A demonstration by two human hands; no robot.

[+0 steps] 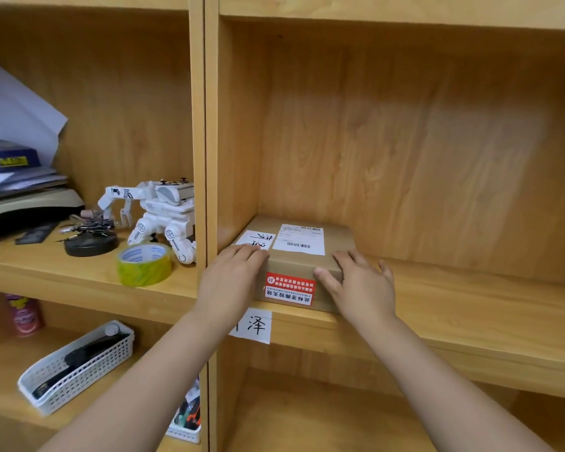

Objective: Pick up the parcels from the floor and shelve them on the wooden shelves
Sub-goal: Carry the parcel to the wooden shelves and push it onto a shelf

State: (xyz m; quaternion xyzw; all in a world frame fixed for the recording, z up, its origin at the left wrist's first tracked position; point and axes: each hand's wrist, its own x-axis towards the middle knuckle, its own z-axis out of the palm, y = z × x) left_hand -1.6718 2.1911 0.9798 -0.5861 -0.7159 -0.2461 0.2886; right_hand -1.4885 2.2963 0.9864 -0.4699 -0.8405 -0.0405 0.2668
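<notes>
We have the parcel [302,265], a flat brown carton, lying on the wooden shelf [470,305] in the right compartment, in its near left corner, close beside the upright divider [211,158]. Our left hand [230,278] holds the near left corner of the carton, fingers laid over the top edge. Our right hand [359,282] holds the near right corner, thumb on the front face, fingers spread on top.

We judge the step to be the setting down and pushing in. To do it well, we should push with both hands evenly so the carton stays square to the divider, and go until its front face no longer reaches the shelf edge. Then we let go gently.

The floor and any other parcels are not in view. The small print of the white shipping label [299,239] is too small to read. The left hand covers part of the paper tag [253,326] on the shelf front.
</notes>
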